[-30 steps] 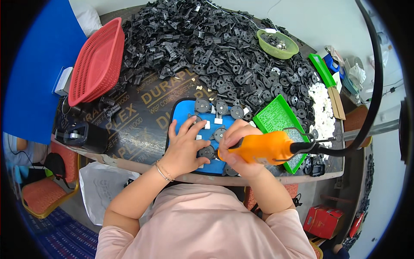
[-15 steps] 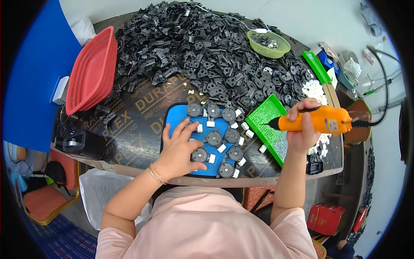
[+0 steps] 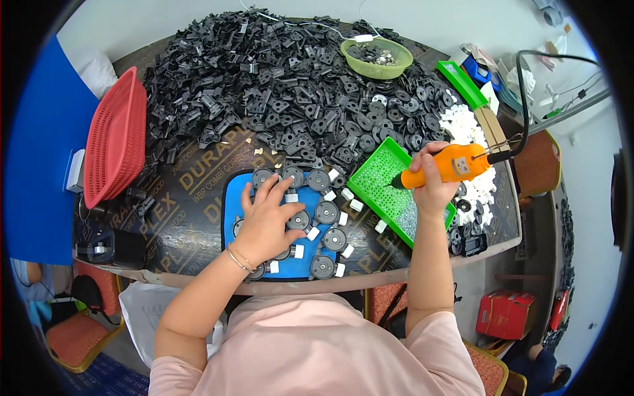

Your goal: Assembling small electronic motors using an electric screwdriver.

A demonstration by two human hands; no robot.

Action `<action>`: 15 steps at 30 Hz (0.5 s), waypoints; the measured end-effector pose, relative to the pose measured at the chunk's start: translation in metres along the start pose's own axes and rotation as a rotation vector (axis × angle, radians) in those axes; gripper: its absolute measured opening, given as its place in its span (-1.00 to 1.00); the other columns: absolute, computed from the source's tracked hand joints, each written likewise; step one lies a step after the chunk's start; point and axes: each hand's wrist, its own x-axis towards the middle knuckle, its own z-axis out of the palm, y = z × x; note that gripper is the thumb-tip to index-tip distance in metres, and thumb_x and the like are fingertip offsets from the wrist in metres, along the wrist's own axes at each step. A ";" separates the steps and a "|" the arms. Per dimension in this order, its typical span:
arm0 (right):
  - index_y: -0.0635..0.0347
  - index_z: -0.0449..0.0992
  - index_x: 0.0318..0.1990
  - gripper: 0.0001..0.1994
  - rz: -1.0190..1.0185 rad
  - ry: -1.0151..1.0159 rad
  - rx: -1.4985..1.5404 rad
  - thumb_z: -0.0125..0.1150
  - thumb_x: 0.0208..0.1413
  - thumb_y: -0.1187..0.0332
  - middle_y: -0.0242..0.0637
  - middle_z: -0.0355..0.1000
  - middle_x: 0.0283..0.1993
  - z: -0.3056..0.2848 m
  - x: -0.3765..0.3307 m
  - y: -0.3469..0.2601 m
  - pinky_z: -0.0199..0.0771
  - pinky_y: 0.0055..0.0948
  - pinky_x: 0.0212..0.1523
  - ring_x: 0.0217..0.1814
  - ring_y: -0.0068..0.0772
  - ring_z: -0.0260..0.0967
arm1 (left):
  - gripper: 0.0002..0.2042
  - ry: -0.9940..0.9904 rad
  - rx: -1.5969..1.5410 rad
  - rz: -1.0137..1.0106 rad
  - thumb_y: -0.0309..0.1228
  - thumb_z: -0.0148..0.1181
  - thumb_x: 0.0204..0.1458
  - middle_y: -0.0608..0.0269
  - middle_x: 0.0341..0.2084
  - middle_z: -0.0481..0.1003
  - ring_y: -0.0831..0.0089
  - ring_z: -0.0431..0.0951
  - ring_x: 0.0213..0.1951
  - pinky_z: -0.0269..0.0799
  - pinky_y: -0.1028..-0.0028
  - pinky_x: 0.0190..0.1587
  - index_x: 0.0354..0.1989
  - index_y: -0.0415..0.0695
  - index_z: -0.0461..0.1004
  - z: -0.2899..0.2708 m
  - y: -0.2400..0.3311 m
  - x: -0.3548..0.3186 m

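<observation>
My left hand lies with spread fingers over several round black parts with white tabs. They sit in rough rows on a blue mat. The fingertips reach the far rows, and the thumb is beside one part; the palm hides others. In my right hand is an orange electric screwdriver, gripped round its body and pointing left. Its dark tip hangs over a green perforated tray, where small silver pieces, seemingly screws, are heaped at the near end. Whether the tip touches anything there, I cannot tell.
A large heap of black plastic parts covers the table's far side. White pieces lie beyond the tray, a yellow-green basket behind it. Red baskets stand at left. The screwdriver's black cable arches up at right.
The whole view has shifted. Over the mat, my left hand has moved rightward and farther away, uncovering near parts. The screwdriver tip has shifted slightly right relative to the tray.
</observation>
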 end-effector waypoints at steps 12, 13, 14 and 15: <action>0.28 0.32 -0.25 -0.80 0.011 0.018 0.081 0.17 -0.04 0.61 -0.32 0.31 -0.44 0.002 0.003 0.005 0.36 -0.56 -0.46 -0.53 -0.54 0.31 | -0.55 -0.009 -0.008 -0.013 -0.20 0.45 -0.45 0.19 0.19 0.16 0.11 -0.05 0.29 -0.34 -0.08 0.23 -0.24 0.10 0.58 0.000 -0.004 0.002; 0.27 0.32 -0.24 -0.83 0.006 0.011 0.037 0.13 -0.01 0.57 -0.29 0.29 -0.42 0.000 0.004 0.003 0.33 -0.52 -0.44 -0.52 -0.49 0.28 | -0.55 -0.015 -0.012 -0.014 -0.20 0.46 -0.45 0.18 0.20 0.16 0.11 -0.05 0.29 -0.34 -0.08 0.23 -0.23 0.11 0.58 0.000 -0.004 0.002; 0.26 0.33 -0.24 -0.86 0.002 0.000 -0.004 0.08 0.03 0.54 -0.26 0.28 -0.39 0.003 0.005 0.000 0.31 -0.47 -0.42 -0.51 -0.45 0.26 | -0.55 -0.013 -0.011 -0.020 -0.20 0.46 -0.45 0.18 0.20 0.16 0.11 -0.05 0.29 -0.34 -0.08 0.23 -0.23 0.11 0.58 0.000 -0.005 0.002; 0.26 0.33 -0.24 -0.86 0.004 -0.005 0.000 0.08 0.03 0.54 -0.26 0.28 -0.39 0.006 0.005 -0.005 0.31 -0.47 -0.42 -0.51 -0.45 0.26 | -0.55 -0.014 -0.010 -0.018 -0.20 0.46 -0.45 0.19 0.20 0.15 0.12 -0.06 0.29 -0.34 -0.08 0.23 -0.23 0.11 0.58 0.001 -0.005 0.002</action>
